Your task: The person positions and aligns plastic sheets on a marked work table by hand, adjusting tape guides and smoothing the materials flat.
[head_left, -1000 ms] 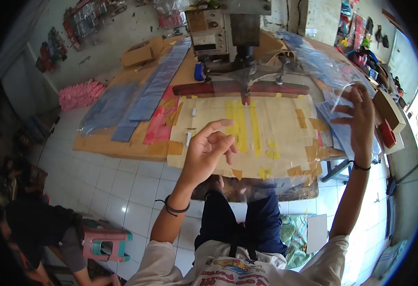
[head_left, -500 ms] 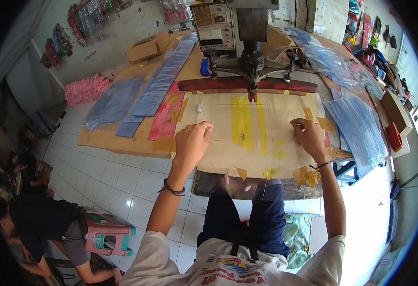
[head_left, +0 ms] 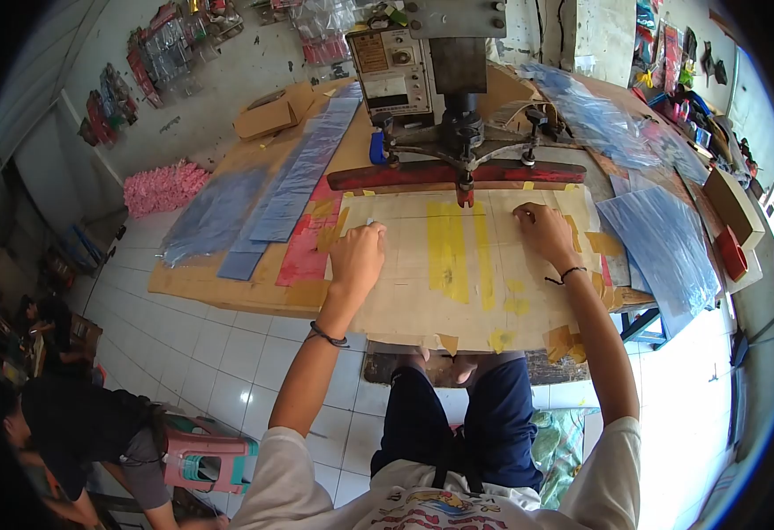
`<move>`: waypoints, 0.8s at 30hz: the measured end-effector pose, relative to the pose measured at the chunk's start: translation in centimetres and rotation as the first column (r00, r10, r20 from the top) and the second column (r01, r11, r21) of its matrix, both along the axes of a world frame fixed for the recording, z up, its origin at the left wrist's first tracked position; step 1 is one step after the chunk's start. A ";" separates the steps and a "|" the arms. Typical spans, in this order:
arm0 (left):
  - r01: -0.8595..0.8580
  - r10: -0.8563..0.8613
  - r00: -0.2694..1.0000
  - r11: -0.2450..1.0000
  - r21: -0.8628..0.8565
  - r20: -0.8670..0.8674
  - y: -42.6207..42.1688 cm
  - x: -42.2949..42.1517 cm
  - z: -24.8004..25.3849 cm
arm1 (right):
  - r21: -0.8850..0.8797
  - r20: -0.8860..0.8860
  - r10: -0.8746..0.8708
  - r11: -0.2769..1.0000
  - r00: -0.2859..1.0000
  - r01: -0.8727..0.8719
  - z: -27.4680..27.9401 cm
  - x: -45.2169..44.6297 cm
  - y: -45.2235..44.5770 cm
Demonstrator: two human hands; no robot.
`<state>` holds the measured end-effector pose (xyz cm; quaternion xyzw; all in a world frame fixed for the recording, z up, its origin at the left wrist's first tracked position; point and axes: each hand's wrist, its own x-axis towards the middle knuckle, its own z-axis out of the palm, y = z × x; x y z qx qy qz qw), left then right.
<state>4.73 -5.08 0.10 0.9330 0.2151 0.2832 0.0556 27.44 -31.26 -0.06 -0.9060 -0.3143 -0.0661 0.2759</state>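
My left hand (head_left: 358, 254) is closed in a pinch over the left part of a tan work board (head_left: 396, 322). My right hand (head_left: 546, 234) pinches over the board's right part, farther forward. Between them they hold a clear plastic sheet (head_left: 405, 265), whose outline barely shows against the board. Yellow tape strips (head_left: 449, 256) run down the board's middle. Just beyond my hands, a long red press bar (head_left: 387, 178) spans the board's far edge, under a dark metal press head (head_left: 462, 132).
Blue plastic sheets lie in a stack (head_left: 294, 194) at left and another (head_left: 656, 238) at right. A control box (head_left: 393, 75) stands behind the press. Cardboard (head_left: 272, 110) sits at the back left. A person in black (head_left: 87, 433) bends beside a pink stool (head_left: 206, 455) at lower left.
Both hands have moved forward over the board, the right one also leftward. The clear sheet has gone with them, away from above my knees. My view has tilted slightly up.
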 end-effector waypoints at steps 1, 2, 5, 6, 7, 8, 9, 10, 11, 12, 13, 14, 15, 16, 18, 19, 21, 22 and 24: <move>0.001 -0.001 1.000 1.000 -0.007 0.020 0.3 0.3 -0.4 | 0.000 -0.005 0.009 1.000 1.000 -0.009 0.1 -0.1 0.0; 0.008 -0.008 1.000 1.000 0.003 0.024 0.6 0.4 -0.7 | 0.000 -0.009 0.017 1.000 1.000 -0.017 0.3 -0.2 0.0; 0.028 -0.029 0.999 0.999 0.028 0.040 1.6 0.9 -1.1 | 0.020 -0.017 0.055 0.998 0.998 -0.055 0.5 -0.2 0.1; 0.031 -0.033 0.999 0.999 0.029 0.042 1.8 1.0 -1.2 | 0.028 -0.023 0.071 0.997 0.997 -0.071 0.5 -0.2 0.0; 0.034 -0.035 0.998 0.999 0.029 0.044 1.8 1.0 -1.2 | 0.041 -0.011 0.089 0.995 0.996 -0.088 0.3 0.0 0.0; 0.024 -0.025 0.999 1.000 0.020 0.037 1.8 1.1 -1.2 | 0.055 0.002 0.107 0.993 0.994 -0.107 0.1 0.2 0.0; 0.014 -0.014 0.999 1.000 0.012 0.031 1.8 1.2 -1.2 | 0.069 0.015 0.125 0.990 0.992 -0.126 -0.1 0.4 0.1; 0.003 -0.004 1.000 1.000 0.005 0.024 1.8 1.3 -1.2 | 0.073 0.014 0.123 0.990 0.992 -0.124 0.0 0.3 0.2; -0.008 0.008 1.000 1.000 0.007 0.028 1.7 1.3 -1.1 | 0.078 0.013 0.121 0.990 0.993 -0.121 0.1 0.2 0.3; -0.019 0.018 0.999 1.000 0.010 0.033 1.7 1.4 -1.1 | 0.083 0.013 0.118 0.989 0.993 -0.119 0.2 0.1 0.3; -0.029 0.029 0.999 0.999 0.013 0.037 1.7 1.5 -1.1 | 0.091 0.033 0.113 0.989 0.993 -0.115 0.1 0.2 0.4; -0.029 0.028 0.999 1.000 0.012 0.045 1.7 1.5 -1.1 | 0.100 0.053 0.107 0.989 0.993 -0.112 -0.2 0.2 0.5; -0.029 0.029 0.998 1.000 0.011 0.052 1.8 1.6 -1.2 | 0.109 0.074 0.100 0.988 0.992 -0.108 -0.4 0.3 0.6; -0.029 0.028 0.998 1.000 0.011 0.058 1.5 1.4 -0.8 | 0.120 0.041 0.112 0.986 0.993 -0.117 -0.4 0.2 0.4; -0.053 0.054 0.998 0.998 -0.027 0.024 0.7 0.7 0.1 | 0.147 -0.021 0.138 0.980 0.990 -0.134 -0.1 0.3 0.0; -0.067 0.068 0.998 0.997 -0.047 0.010 0.3 0.3 0.6 | 0.141 -0.036 0.135 0.982 0.990 -0.128 0.2 0.0 -0.4; -0.016 0.020 0.998 0.998 -0.064 0.066 0.7 -0.5 0.1 | 0.129 -0.067 0.127 0.985 0.990 -0.118 0.8 -0.5 -1.1; 0.010 -0.004 0.996 0.997 -0.072 0.093 1.0 -0.8 0.1 | 0.137 -0.072 0.129 0.983 0.989 -0.119 0.7 -0.3 -1.2; 0.017 -0.001 0.991 0.993 -0.118 0.136 1.2 -1.2 0.0 | 0.152 -0.086 0.136 0.981 0.987 -0.122 0.1 0.2 -1.2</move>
